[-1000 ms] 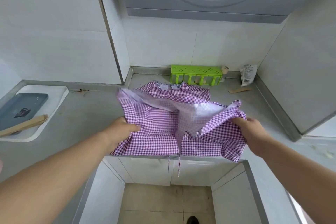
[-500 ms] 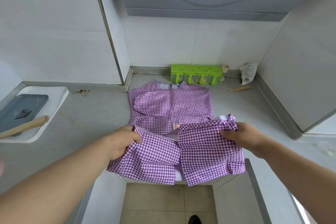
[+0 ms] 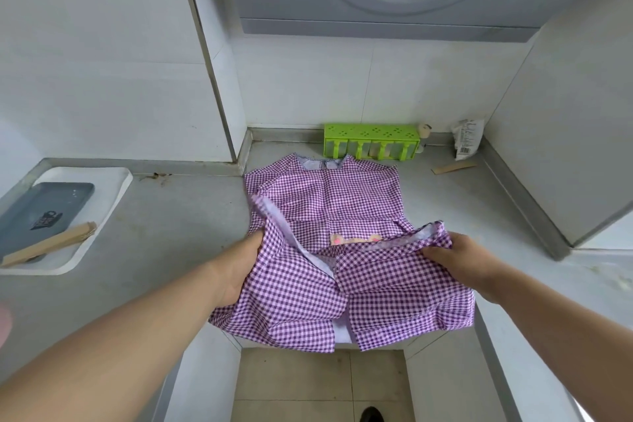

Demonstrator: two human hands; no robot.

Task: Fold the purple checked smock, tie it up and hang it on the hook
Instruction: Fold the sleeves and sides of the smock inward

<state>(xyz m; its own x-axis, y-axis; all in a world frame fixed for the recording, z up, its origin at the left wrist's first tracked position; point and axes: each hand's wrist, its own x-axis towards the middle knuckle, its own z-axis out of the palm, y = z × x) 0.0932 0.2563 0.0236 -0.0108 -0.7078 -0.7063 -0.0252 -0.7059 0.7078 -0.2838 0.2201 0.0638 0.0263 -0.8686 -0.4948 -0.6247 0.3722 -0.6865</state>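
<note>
The grey tabletop (image 3: 178, 216) runs under and to both sides of my hands; the purple checked smock (image 3: 329, 216) lies on it directly ahead of me, collar end farthest from me, lower part turned back toward me and overhanging the near edge of the tabletop. My left hand (image 3: 239, 267) grips the left side of the turned-back fabric, fingers curled under the cloth, white lining showing just beyond the knuckles; my right hand (image 3: 459, 260) pinches the right side of the same fold, thumb on top, the edge raised off the layer below. A small pink and orange patch (image 3: 356, 239) shows between my hands. Far to the left of my left hand sits a white tray (image 3: 113, 188) holding a dark grey slab (image 3: 44, 212) and a wooden piece (image 3: 51, 243); beyond the smock stands a green rack (image 3: 371, 132); beyond my right hand lie a white packet (image 3: 467, 142) and a flat wooden stick (image 3: 452, 168).
</note>
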